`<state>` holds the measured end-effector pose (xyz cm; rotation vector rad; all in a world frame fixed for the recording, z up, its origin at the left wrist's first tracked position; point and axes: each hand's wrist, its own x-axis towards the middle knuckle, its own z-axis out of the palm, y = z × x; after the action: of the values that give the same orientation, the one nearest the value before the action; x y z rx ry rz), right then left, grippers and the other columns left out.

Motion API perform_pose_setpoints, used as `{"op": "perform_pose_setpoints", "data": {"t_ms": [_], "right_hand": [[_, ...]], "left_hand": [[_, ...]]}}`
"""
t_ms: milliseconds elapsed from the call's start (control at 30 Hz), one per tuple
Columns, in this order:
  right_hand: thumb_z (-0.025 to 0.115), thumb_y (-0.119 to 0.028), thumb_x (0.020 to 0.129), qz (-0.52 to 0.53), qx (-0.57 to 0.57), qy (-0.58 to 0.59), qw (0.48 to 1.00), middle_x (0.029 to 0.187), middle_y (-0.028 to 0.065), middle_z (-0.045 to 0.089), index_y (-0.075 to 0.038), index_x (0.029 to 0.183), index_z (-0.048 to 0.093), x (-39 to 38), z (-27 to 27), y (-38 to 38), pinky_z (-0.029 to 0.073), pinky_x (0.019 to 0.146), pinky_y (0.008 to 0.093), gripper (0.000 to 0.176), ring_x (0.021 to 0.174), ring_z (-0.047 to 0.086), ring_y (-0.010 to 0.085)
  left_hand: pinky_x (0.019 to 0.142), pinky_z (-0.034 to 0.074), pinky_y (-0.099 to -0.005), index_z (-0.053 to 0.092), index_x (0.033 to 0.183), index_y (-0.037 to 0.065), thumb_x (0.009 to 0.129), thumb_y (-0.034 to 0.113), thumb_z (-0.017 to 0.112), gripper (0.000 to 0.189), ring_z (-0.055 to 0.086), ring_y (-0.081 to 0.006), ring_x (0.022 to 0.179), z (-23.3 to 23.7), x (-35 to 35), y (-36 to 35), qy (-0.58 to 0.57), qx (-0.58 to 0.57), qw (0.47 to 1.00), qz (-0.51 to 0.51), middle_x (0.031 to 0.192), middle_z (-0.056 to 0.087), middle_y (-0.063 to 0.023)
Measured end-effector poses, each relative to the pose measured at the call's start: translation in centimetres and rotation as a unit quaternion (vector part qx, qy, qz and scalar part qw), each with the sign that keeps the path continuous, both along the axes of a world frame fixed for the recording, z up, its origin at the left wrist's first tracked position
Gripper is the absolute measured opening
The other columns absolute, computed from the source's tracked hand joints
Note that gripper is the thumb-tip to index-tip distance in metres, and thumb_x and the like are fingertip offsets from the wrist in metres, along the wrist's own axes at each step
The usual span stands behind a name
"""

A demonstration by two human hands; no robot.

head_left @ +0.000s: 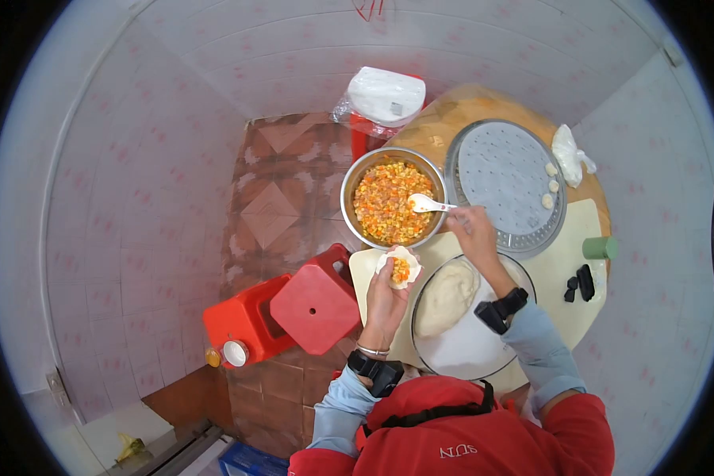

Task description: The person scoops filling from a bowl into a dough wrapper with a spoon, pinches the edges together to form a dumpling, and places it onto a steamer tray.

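Observation:
In my left hand (385, 300) lies a round dough wrapper (391, 258), cupped by the fingers, with a small heap of filling on it. My right hand (474, 232) grips the handle of a white spoon (428, 203), its bowl in the filling. A steel bowl (347, 208) holds this diced orange and yellow filling (389, 198), just beyond my left hand. Below my right forearm, a lump of dough (446, 300) sits on the left side of a round, white-floured tray (480, 341).
A round perforated steamer tray (500, 170) carries several small dumplings (551, 186) along its right edge. Beside it are a white plastic bag (567, 155), a green cylinder (600, 247) and black objects (585, 282). Red stools (315, 305) stand left of the table; another, plastic-covered (386, 95), stands behind.

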<state>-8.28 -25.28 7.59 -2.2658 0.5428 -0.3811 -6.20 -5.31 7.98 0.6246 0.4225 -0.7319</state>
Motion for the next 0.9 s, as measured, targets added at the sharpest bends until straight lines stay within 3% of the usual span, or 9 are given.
{"op": "perform_pose_setpoints", "data": {"t_ms": [33,100,300,433,567,667,733,900], "right_hand": [[0.061,-0.025,0.082,-0.006,0.000,0.002,1.000,0.090,0.0117,0.063,-0.005,0.094,0.065,-0.6,0.3,0.5,0.047,0.065,0.0315,0.023,0.079,0.060,0.0225],[0.064,-0.025,0.081,0.104,0.185,0.003,0.977,0.089,0.0110,0.064,-0.005,0.091,0.066,-1.5,0.8,1.8,0.048,0.066,0.0307,0.023,0.077,0.060,0.0200],[0.065,-0.023,0.080,0.114,0.280,0.096,0.948,0.083,0.0117,0.064,-0.001,0.093,0.065,-2.2,2.5,3.8,0.049,0.066,0.0294,0.026,0.070,0.061,0.0176],[0.064,-0.023,0.080,0.099,0.291,0.100,0.946,0.081,0.0119,0.064,0.001,0.090,0.065,-2.9,1.1,4.1,0.049,0.066,0.0294,0.026,0.070,0.061,0.0171],[0.065,-0.019,0.078,0.086,0.229,0.060,0.968,0.080,0.0118,0.064,0.000,0.086,0.064,-3.7,0.8,4.5,0.049,0.066,0.0297,0.020,0.070,0.061,0.0183],[0.066,-0.017,0.077,0.078,0.211,0.051,0.973,0.079,0.0114,0.063,-0.001,0.084,0.064,-4.1,1.0,5.0,0.049,0.067,0.0304,0.018,0.071,0.061,0.0197],[0.066,-0.016,0.076,0.072,0.206,0.042,0.975,0.079,0.0111,0.063,-0.001,0.084,0.064,-4.3,1.1,5.2,0.049,0.067,0.0308,0.018,0.071,0.061,0.0205],[0.065,-0.015,0.076,0.081,0.168,0.013,0.982,0.079,0.0112,0.061,-0.001,0.082,0.063,-4.6,1.4,5.2,0.049,0.066,0.0325,0.015,0.072,0.061,0.0227]], "left_hand": [[0.094,0.046,-0.0420,0.040,0.126,0.006,0.097,0.019,0.036,0.032,0.053,-0.0249,0.109,0.0,-0.3,-0.2,-0.008,-0.003,1.000,-0.010,0.118,0.053,-0.0113],[0.093,0.046,-0.0420,0.041,0.126,0.006,0.097,0.019,0.036,0.032,0.053,-0.0247,0.109,0.1,-0.8,-0.7,0.000,-0.007,1.000,-0.025,0.119,0.052,-0.0113],[0.092,0.047,-0.0411,0.039,0.128,0.005,0.097,0.018,0.035,0.034,0.052,-0.0228,0.111,0.6,-2.1,-1.5,0.001,0.012,0.998,-0.055,0.123,0.049,-0.0108],[0.092,0.047,-0.0402,0.039,0.129,0.005,0.097,0.017,0.035,0.034,0.051,-0.0216,0.112,0.5,-2.8,-1.5,-0.018,0.034,0.997,-0.073,0.124,0.049,-0.0104],[0.088,0.050,-0.0389,0.043,0.124,0.006,0.096,0.017,0.039,0.030,0.054,-0.0200,0.107,0.4,-3.3,-1.7,-0.009,0.078,0.994,-0.079,0.119,0.051,-0.0087],[0.082,0.053,-0.0375,0.048,0.117,0.007,0.095,0.018,0.044,0.025,0.056,-0.0178,0.102,0.1,-3.7,-2.0,-0.003,0.147,0.985,-0.092,0.111,0.055,-0.0064],[0.069,0.053,-0.0285,0.050,0.114,0.007,0.093,0.020,0.050,0.025,0.059,-0.0135,0.089,-0.1,-4.0,-2.2,0.000,0.143,0.987,-0.072,0.103,0.057,-0.0042],[0.071,0.054,-0.0299,0.050,0.113,0.007,0.093,0.021,0.049,0.024,0.058,-0.0137,0.092,0.9,-3.9,-2.4,-0.003,0.152,0.986,-0.074,0.104,0.057,-0.0047]]}}
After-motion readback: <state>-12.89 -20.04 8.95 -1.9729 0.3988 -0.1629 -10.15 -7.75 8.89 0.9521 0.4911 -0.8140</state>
